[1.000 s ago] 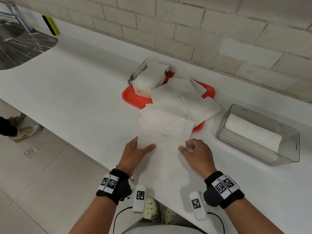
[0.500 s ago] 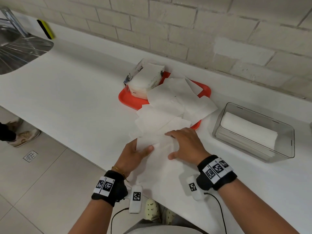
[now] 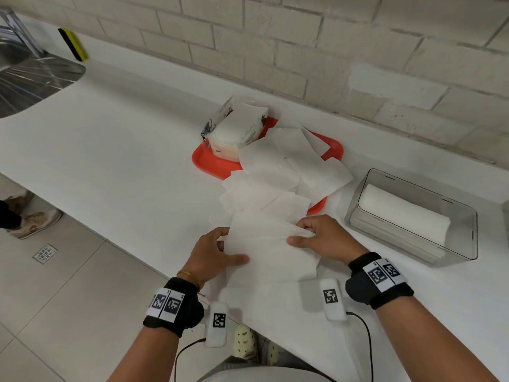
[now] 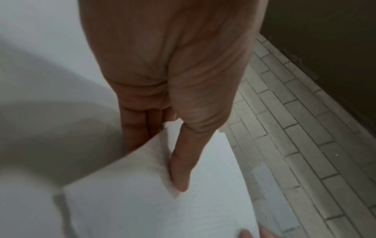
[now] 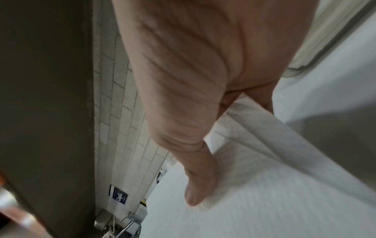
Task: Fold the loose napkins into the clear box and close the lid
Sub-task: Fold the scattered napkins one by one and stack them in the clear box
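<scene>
I've got both hands pinching one napkin at the table's near edge: left hand with thumb on top and fingers under its left side, right hand curled on its right side. More loose napkins spill off the tray just behind. The box sits right of them, lid off, a folded stack inside.

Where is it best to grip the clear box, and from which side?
Probably by its two short end walls, from above: the clear box is long, open on top, and napkins fill the middle, so fingers reaching inside would crush them.
</scene>
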